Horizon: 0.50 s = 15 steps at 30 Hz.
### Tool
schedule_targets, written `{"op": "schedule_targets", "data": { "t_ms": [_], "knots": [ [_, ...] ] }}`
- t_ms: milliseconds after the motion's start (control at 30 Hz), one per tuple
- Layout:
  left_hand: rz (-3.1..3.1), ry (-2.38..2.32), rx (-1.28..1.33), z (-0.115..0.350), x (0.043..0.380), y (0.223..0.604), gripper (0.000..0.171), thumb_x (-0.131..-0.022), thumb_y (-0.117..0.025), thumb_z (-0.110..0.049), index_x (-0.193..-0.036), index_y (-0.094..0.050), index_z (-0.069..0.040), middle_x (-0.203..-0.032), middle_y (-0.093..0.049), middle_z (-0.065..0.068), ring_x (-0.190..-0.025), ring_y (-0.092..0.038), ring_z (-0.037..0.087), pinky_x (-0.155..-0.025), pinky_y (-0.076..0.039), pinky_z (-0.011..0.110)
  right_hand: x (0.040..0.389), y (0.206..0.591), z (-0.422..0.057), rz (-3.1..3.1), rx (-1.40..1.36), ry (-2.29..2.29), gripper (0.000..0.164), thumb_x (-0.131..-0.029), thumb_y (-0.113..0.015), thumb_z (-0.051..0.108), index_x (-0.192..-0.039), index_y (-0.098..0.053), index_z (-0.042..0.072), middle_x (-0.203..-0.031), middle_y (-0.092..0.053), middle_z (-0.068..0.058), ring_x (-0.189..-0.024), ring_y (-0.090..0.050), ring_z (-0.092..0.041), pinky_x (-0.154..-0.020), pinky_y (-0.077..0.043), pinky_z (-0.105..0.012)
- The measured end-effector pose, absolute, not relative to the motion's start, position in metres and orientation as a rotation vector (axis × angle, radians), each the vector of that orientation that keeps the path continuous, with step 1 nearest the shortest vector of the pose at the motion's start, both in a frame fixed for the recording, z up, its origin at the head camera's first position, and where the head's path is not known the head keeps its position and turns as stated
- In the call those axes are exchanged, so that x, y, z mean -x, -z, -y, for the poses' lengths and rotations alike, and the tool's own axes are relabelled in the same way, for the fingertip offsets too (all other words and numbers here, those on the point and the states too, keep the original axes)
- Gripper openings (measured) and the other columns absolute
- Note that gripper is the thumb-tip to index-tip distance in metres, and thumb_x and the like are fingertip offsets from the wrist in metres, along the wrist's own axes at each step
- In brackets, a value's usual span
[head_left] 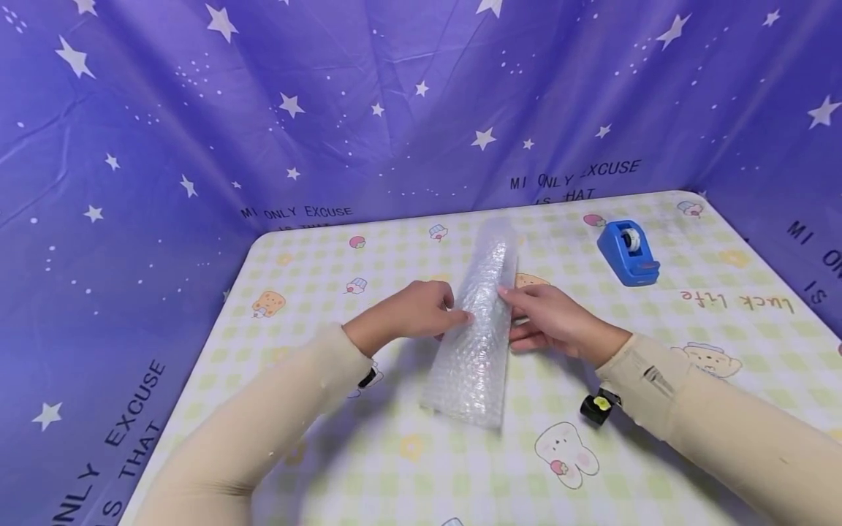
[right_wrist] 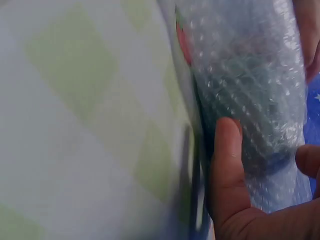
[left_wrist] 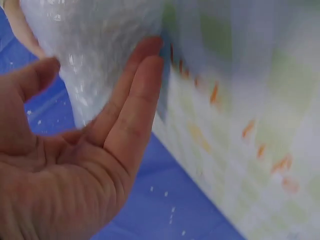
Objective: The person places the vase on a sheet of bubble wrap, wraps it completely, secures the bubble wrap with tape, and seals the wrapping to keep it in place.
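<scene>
A long roll of clear bubble wrap (head_left: 475, 358) stretches over the middle of the table, narrower at its far end. In the right wrist view, something dark greenish shows blurred through the bubble wrap (right_wrist: 250, 100). My left hand (head_left: 421, 310) holds its left side, the thumb lying on top. The left wrist view has the wrap between the thumb and long, nearly straight fingers (left_wrist: 135, 100). On the opposite side, my right hand (head_left: 549, 321) holds the right edge, thumb uppermost and lower fingers spread beside it. Wrap also lies between the right hand's fingers (right_wrist: 228, 165) in its wrist view.
A blue tape dispenser (head_left: 628, 256) with a roll of tape stands at the back right. The table (head_left: 368, 475) has a checked, cartoon-printed cover. Purple star-printed curtains (head_left: 395, 109) hang behind it and at both sides.
</scene>
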<state>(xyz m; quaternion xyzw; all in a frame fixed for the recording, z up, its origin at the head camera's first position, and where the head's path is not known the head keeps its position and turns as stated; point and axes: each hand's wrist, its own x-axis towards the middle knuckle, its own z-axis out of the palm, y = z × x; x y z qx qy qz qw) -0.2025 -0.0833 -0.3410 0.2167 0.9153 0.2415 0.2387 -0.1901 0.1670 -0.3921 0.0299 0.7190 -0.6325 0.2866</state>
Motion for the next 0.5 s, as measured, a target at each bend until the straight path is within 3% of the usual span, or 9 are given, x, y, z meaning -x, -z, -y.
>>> {"op": "schedule_targets", "data": {
  "t_ms": [200, 500],
  "knots": [
    [-2.399, -0.923, -0.341, 0.077, 0.188, 0.352, 0.046, -0.096, -0.066, -0.052, -0.103, -0.056, -0.008, -0.095, -0.069, 0.010, -0.080, -0.078, 0.022, -0.073, -0.058, 0.037, 0.199, 0.390, -0.171, -1.992, 0.005, 1.592, 0.068, -0.102, -0.055, 0.055, -0.143, -0.044, 0.002, -0.131, -0.064, -0.023, -0.094, -0.077, -0.028, -0.077, -0.063, -0.042],
    [-2.336, -1.022, -0.234, 0.084, 0.188, 0.358, 0.049, -0.092, -0.070, -0.052, -0.105, -0.055, -0.007, -0.109, -0.068, 0.015, -0.080, -0.079, 0.023, -0.075, -0.062, 0.038, 0.200, 0.390, -0.169, -2.094, 0.019, 1.473, 0.072, -0.100, -0.057, 0.059, -0.144, -0.046, 0.004, -0.129, -0.057, -0.020, -0.082, -0.069, -0.022, -0.070, -0.062, -0.039]
  ]
}}
